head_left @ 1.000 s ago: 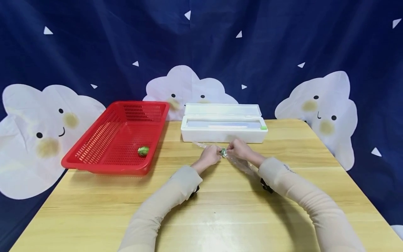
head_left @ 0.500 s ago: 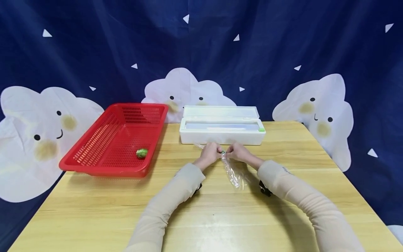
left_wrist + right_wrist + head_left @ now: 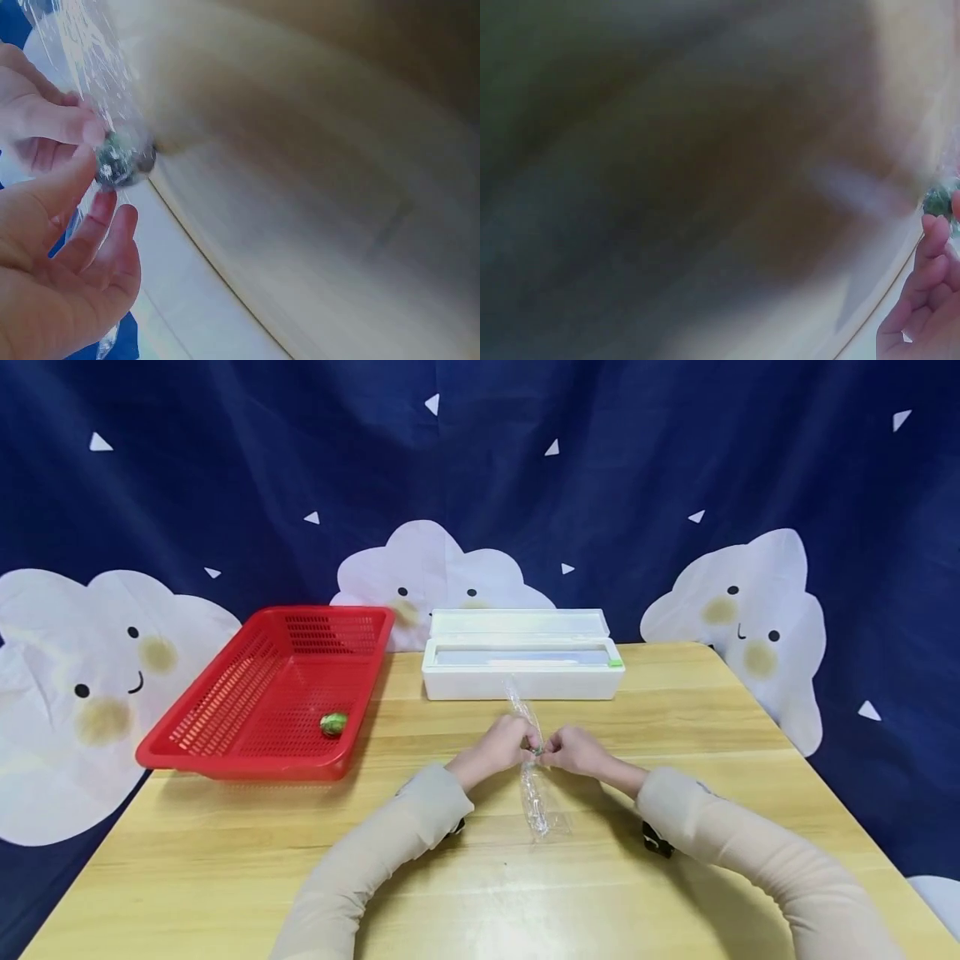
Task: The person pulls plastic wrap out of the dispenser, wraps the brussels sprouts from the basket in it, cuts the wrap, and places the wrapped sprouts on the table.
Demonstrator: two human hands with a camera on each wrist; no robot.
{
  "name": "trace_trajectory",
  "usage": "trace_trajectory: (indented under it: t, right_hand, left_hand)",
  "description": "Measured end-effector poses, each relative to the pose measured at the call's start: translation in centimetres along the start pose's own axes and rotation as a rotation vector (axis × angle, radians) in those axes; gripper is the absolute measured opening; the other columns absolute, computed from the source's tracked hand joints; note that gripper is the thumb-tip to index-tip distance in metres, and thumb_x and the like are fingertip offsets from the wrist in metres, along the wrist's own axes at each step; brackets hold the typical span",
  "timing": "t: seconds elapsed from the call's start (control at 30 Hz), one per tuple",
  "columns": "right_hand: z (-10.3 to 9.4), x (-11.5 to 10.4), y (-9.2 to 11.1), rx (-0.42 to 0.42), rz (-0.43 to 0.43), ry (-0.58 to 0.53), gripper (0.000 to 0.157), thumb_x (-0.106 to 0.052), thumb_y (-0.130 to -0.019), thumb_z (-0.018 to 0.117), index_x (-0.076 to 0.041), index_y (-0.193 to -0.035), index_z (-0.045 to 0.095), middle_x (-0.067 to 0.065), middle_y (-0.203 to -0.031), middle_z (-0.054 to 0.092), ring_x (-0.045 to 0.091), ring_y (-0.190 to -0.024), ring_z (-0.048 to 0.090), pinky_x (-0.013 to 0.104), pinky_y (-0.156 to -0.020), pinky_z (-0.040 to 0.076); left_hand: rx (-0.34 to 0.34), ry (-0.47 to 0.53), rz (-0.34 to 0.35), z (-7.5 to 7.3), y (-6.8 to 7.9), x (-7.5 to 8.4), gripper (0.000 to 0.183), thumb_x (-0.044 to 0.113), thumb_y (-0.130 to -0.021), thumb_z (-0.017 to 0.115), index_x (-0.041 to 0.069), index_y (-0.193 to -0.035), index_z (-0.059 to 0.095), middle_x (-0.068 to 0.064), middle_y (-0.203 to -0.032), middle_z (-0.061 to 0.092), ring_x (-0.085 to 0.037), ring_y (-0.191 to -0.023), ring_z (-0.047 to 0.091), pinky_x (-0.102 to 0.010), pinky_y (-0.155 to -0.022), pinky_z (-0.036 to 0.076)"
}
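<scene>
Between the fingertips of both hands is a small green Brussels sprout (image 3: 112, 166) wrapped in clear cling film (image 3: 534, 806). My left hand (image 3: 502, 743) pinches it from the left with thumb and fingers. From the right, my right hand (image 3: 581, 752) pinches the same bundle, its fingers meeting the left ones. Loose film trails out both ways, one tail toward the white box and a longer crinkled one toward me. In the head view the fingers mostly hide the sprout; at the right wrist view's edge a bit of its green (image 3: 934, 201) shows.
Behind the hands stands a white cling film dispenser box (image 3: 519, 685), lid raised, with a green slider at its right end. A red plastic basket (image 3: 240, 764) at left holds another Brussels sprout (image 3: 333, 723). All rest on a wooden table (image 3: 465, 893) before a dark blue curtain.
The hands have turned the bundle, and its film tails, which slanted left to right, now run from the box toward me. Both hands have come slightly nearer.
</scene>
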State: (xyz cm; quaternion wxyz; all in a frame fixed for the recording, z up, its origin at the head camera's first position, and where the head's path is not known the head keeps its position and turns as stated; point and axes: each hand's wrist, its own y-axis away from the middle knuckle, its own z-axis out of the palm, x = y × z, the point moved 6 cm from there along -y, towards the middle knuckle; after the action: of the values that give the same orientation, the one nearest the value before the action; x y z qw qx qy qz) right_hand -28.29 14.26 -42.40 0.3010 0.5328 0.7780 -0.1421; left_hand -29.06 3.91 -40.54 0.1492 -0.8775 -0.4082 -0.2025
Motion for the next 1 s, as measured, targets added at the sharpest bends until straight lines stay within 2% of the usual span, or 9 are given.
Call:
trace_trajectory:
  t: [0.13, 0.23, 0.43, 0.53, 0.67, 0.77, 0.87, 0.93, 1.0]
  right_hand:
    - [0.1, -0.2, -0.2, 0.035, -0.012, 0.001, 0.016, -0.015, -0.08, 0.065, -0.001, -0.072, 0.065, -0.003, -0.056, 0.052, 0.005, -0.049, 0.038, 0.017, -0.045, 0.031]
    - [0.4, -0.2, -0.7, 0.029, -0.01, -0.029, 0.015, -0.015, -0.081, 0.064, 0.0, -0.08, 0.067, 0.004, -0.065, 0.06, 0.007, -0.053, 0.043, 0.019, -0.049, 0.036]
    - [0.6, -0.2, -1.4, -0.025, 0.017, -0.133, 0.017, -0.012, -0.083, 0.06, 0.004, -0.083, 0.067, 0.01, -0.068, 0.063, 0.006, -0.051, 0.042, 0.018, -0.047, 0.035]
    - [0.6, -0.6, -1.3, -0.066, -0.019, -0.143, 0.017, -0.011, -0.084, 0.06, 0.005, -0.082, 0.067, 0.01, -0.067, 0.063, 0.006, -0.05, 0.041, 0.018, -0.047, 0.034]
    - [0.8, -1.4, -0.5, -0.099, -0.106, -0.153, 0.018, -0.012, -0.085, 0.06, 0.005, -0.083, 0.068, 0.01, -0.064, 0.062, 0.006, -0.048, 0.038, 0.017, -0.045, 0.031]
    - [0.5, -1.5, 0.6, -0.04, -0.195, -0.063, 0.018, -0.012, -0.087, 0.059, 0.003, -0.083, 0.067, 0.008, -0.064, 0.061, 0.005, -0.05, 0.04, 0.017, -0.046, 0.035]
    - [0.4, -1.6, 2.1, 0.02, -0.3, 0.119, 0.012, -0.012, -0.085, 0.061, -0.001, -0.083, 0.067, 0.004, -0.071, 0.064, 0.008, -0.059, 0.053, 0.02, -0.055, 0.045]
    - [0.7, -1.9, 3.2, 0.002, -0.391, 0.219, 0.009, -0.01, -0.084, 0.062, -0.004, -0.086, 0.068, 0.002, -0.078, 0.066, 0.009, -0.068, 0.059, 0.022, -0.064, 0.049]
    - [1.4, -2.3, 4.0, -0.052, -0.499, 0.289, 0.012, -0.009, -0.083, 0.062, -0.006, -0.092, 0.069, 0.001, -0.083, 0.065, 0.008, -0.071, 0.059, 0.02, -0.066, 0.049]
  left_hand:
    - [0.023, 0.033, -0.023, 0.1, -0.2, -0.5, 0.014, -0.003, -0.071, 0.072, 0.004, -0.082, 0.068, -0.006, -0.085, 0.067, -0.017, -0.083, 0.061, -0.021, -0.077, 0.048]
    - [0.01, 0.09, -0.057, 0.2, -0.3, -1.3, 0.014, -0.005, -0.072, 0.07, 0.002, -0.083, 0.066, -0.008, -0.084, 0.067, -0.018, -0.081, 0.062, -0.021, -0.075, 0.048]
    - [-0.018, 0.217, -0.089, 0.0, 0.0, -2.5, 0.011, -0.003, -0.075, 0.069, -0.001, -0.085, 0.065, -0.01, -0.082, 0.064, -0.018, -0.077, 0.059, -0.02, -0.069, 0.047]
    - [-0.049, 0.256, -0.105, -0.1, 0.5, -2.5, 0.013, -0.003, -0.074, 0.07, -0.002, -0.085, 0.064, -0.009, -0.08, 0.063, -0.017, -0.075, 0.057, -0.019, -0.068, 0.047]
    - [-0.074, 0.252, -0.095, -0.3, 1.3, -2.0, 0.014, -0.004, -0.072, 0.071, -0.001, -0.084, 0.065, -0.008, -0.078, 0.063, -0.015, -0.073, 0.057, -0.017, -0.067, 0.047]
    - [-0.061, 0.257, -0.08, -0.4, 1.6, -1.9, 0.014, -0.004, -0.071, 0.071, -0.001, -0.084, 0.066, -0.008, -0.078, 0.064, -0.014, -0.072, 0.057, -0.016, -0.067, 0.047]
    - [-0.05, 0.283, -0.069, -0.3, 1.6, -2.0, 0.014, -0.003, -0.072, 0.071, -0.002, -0.084, 0.066, -0.009, -0.078, 0.065, -0.013, -0.071, 0.057, -0.015, -0.065, 0.047]
    - [-0.047, 0.3, -0.069, -0.2, 1.5, -2.1, 0.014, -0.004, -0.071, 0.071, -0.003, -0.084, 0.066, -0.011, -0.079, 0.065, -0.014, -0.07, 0.058, -0.015, -0.064, 0.048]
    - [-0.04, 0.314, -0.073, -0.2, 1.5, -2.3, 0.013, -0.004, -0.071, 0.071, -0.003, -0.083, 0.066, -0.012, -0.08, 0.066, -0.014, -0.07, 0.059, -0.015, -0.064, 0.048]
